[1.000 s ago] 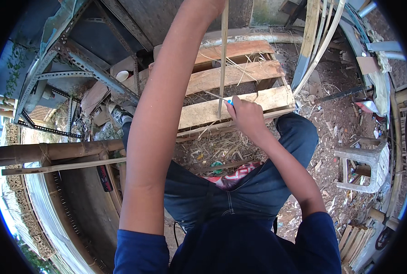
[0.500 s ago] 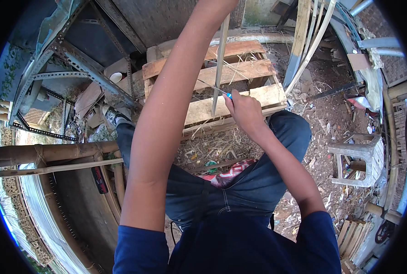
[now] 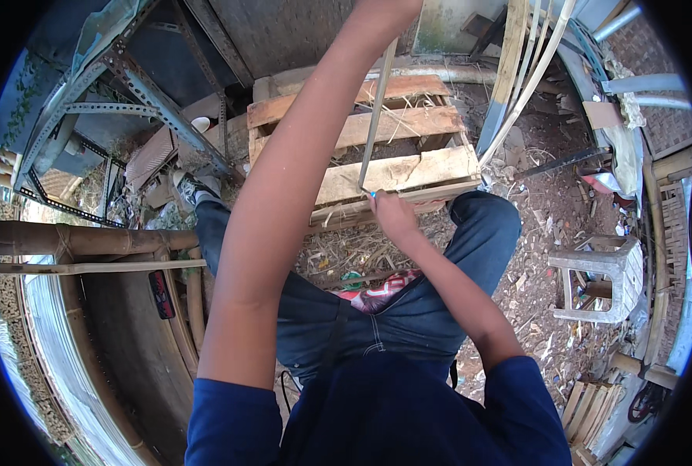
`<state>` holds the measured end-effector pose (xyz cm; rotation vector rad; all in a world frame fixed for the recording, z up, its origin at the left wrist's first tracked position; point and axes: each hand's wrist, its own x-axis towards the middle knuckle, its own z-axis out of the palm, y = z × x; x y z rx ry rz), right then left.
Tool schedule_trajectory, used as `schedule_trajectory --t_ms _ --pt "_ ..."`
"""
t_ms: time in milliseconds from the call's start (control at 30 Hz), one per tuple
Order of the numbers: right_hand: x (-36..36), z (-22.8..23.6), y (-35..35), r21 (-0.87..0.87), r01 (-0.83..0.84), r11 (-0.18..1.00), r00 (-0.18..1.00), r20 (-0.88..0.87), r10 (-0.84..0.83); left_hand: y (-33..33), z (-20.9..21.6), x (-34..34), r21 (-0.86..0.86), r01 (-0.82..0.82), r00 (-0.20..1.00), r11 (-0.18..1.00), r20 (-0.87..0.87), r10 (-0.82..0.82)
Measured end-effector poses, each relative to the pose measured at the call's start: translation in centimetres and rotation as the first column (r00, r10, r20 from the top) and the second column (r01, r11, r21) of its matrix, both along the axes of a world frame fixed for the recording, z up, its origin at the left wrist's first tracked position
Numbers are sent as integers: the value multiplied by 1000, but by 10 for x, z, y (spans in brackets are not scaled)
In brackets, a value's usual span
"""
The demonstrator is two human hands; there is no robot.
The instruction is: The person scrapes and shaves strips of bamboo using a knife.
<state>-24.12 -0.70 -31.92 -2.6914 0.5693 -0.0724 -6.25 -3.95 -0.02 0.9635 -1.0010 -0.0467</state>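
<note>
Head view: right hand (image 3: 395,215) gripped a blue-handled tool (image 3: 373,195), fingers clamped, by the foot of a thin strip (image 3: 375,113) slanting over a slatted crate (image 3: 441,165). Left hand (image 3: 402,7) was mostly cut off; couldn't tell its fingers.

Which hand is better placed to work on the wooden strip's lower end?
Probably the right hand: it grips a small blue-marked tool beside the strip's lower end, near the slatted crate. The left hand is toward the upper end, mostly cut off.
</note>
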Motion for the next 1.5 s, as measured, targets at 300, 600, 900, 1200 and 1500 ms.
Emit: schedule_trajectory --t_ms 300,600,900,1200,1500 --pt "3 51 13 32 18 999 996 88 -21 14 2 -2 90 -10 1000 996 -4 10" --pt "-16 -41 38 232 68 970 995 -81 -51 10 0 -7 86 -9 1000 996 15 7" --pt "-19 72 7 188 -8 982 991 132 -18 26 4 3 98 54 997 994 -69 -47" --pt "-12 -17 -4 -47 -34 998 999 -17 34 18 6 -24 74 -176 984 982 19 176" --pt "14 60 5 78 -26 997 957 292 2 23 -1 -7 67 -69 994 995 84 64"
